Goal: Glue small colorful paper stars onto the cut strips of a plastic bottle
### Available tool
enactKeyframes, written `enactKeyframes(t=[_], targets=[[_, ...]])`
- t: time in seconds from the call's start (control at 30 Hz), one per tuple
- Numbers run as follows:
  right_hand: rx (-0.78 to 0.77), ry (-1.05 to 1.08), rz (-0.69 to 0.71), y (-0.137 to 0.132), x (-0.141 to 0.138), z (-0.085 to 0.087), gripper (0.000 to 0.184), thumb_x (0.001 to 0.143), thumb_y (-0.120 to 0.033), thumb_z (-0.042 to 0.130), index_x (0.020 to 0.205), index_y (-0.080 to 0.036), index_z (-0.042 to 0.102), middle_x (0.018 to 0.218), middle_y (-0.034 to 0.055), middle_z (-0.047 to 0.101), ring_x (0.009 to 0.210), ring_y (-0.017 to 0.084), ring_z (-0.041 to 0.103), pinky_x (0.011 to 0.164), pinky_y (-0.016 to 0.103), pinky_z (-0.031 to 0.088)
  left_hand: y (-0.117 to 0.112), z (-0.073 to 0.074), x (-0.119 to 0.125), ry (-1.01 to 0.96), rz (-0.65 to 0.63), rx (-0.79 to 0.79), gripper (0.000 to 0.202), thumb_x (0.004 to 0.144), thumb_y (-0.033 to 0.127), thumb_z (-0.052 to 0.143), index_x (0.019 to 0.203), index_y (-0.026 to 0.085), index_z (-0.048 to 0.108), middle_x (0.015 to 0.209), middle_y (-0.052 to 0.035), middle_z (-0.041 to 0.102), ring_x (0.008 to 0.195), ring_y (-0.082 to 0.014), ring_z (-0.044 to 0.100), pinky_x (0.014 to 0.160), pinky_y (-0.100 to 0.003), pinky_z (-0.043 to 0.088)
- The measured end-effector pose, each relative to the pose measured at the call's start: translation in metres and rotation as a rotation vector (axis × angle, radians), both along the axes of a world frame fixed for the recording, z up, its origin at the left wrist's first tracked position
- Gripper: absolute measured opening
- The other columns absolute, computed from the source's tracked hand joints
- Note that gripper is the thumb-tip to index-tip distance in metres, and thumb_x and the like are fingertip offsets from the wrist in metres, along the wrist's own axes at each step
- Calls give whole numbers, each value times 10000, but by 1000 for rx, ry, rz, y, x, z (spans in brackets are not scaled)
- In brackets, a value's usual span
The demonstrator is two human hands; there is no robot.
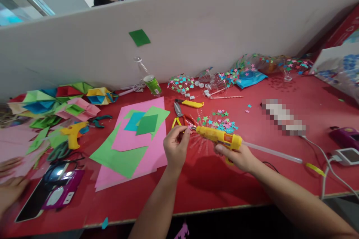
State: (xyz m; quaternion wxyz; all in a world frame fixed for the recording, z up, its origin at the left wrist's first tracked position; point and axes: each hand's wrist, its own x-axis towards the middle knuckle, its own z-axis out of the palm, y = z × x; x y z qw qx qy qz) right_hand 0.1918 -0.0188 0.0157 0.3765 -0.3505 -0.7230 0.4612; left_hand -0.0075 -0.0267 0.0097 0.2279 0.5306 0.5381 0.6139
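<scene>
In my right hand (232, 155) is a yellow hot glue gun (215, 136), its nozzle pointing left. A long clear glue stick (272, 152) juts from its back end. My left hand (176, 143) pinches a small pink paper star (189, 127) right at the nozzle tip; the fingers partly cover it. Just behind the nozzle lie red-handled scissors (178, 110) and a yellow utility knife (192, 103). Loose paper stars (224, 124) in pink, green and blue are scattered beyond the gun.
Pink and green paper sheets (120, 160) lie left of my hands. A bottle with a green label (153, 85) and star-covered clear plastic pieces (181, 83) stand along the partition (179, 33). Another person's hands (12, 186) rest at far left, near a second glue gun (73, 134).
</scene>
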Motion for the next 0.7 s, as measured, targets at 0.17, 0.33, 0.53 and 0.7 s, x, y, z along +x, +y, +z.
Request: enactKeyframes(t=[0.17,0.33,0.53,0.7], targets=[[0,39,8,-1,-1,-1,447,913,-597,482,704,-208,548,609,-12,523,546,110,470,493,233,415,0,1,1,36,1,19,129,857,275,631,795,175,683,730,-16,643,696,-134,600,637,-231,467],[-14,35,10,0,-2,-1,431,918,-584,482,741,-203,583,583,-19,487,532,112,436,473,236,389,0,2,2,52,9,13,142,860,277,626,775,172,671,705,-10,632,684,-131,594,649,-232,471],[-25,37,8,0,-2,1,437,914,-586,483,706,-210,561,559,-28,464,512,106,407,450,231,359,-1,0,2,72,20,8,147,865,287,621,787,173,670,720,-15,643,694,-138,601,655,-240,476],[-41,40,10,-2,-2,2,443,916,-578,484,686,-205,545,547,-36,454,496,96,395,446,220,345,-1,1,2,99,29,13,140,870,283,620,798,177,676,717,-9,644,678,-129,595,638,-227,471]])
